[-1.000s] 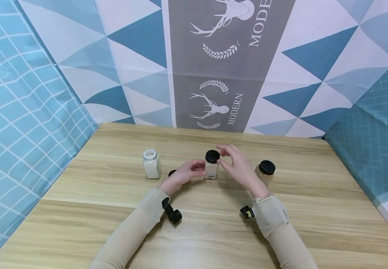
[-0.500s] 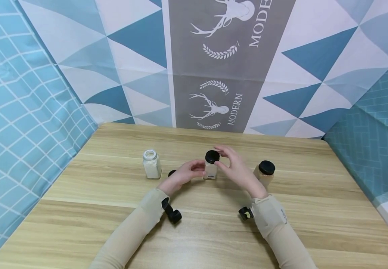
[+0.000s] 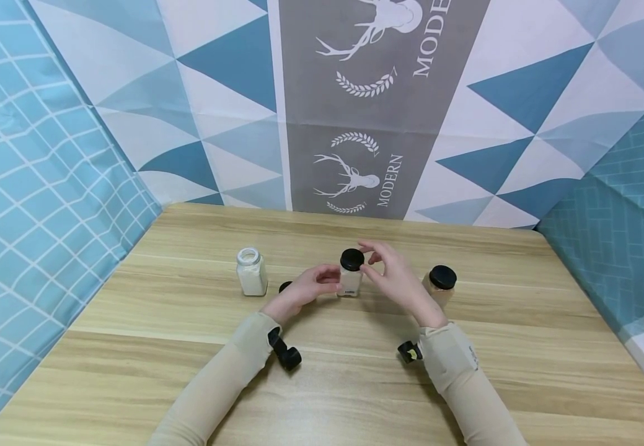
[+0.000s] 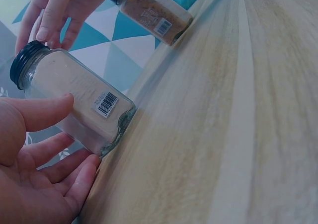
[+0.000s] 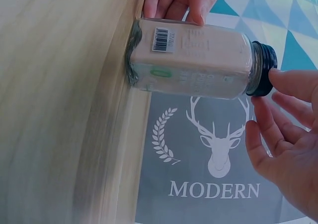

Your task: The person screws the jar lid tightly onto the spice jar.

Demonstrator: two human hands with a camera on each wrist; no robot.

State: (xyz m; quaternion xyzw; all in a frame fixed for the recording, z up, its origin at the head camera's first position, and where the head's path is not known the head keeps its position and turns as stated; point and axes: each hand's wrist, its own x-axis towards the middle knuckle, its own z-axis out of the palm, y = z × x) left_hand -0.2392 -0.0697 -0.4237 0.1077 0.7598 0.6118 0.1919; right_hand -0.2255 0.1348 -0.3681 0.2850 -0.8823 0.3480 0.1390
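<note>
Left hand (image 3: 302, 288) round a glass jar (image 3: 349, 284), right hand (image 3: 395, 275) at its black lid (image 3: 352, 259)

From the head view, the glass jar stands upright on a wood-grain table (image 3: 322, 396), between the two hands. The left hand grasps its side; the thumb and fingers of the right hand are at the lid. To the left stands an uncapped jar (image 3: 252, 280) with white contents. A small black object (image 3: 285, 287) shows just past the left hand, mostly hidden. Beside the right wrist is a second black-lidded jar (image 3: 440, 288), partly covered by the arm.

In the left wrist view, the left thumb lies on the front of the glass, with the fingers curled around the far side. Pale contents fill much of the jar, which bears a barcode label (image 4: 106, 104). The second black-lidded jar, farther off, holds brown contents and has its own barcode.

In the right wrist view, the right thumb and index finger pinch the rim of the lid, which sits on the jar. Behind is a grey backdrop (image 5: 159, 204) printed with a deer's head and "MODERN".
</note>
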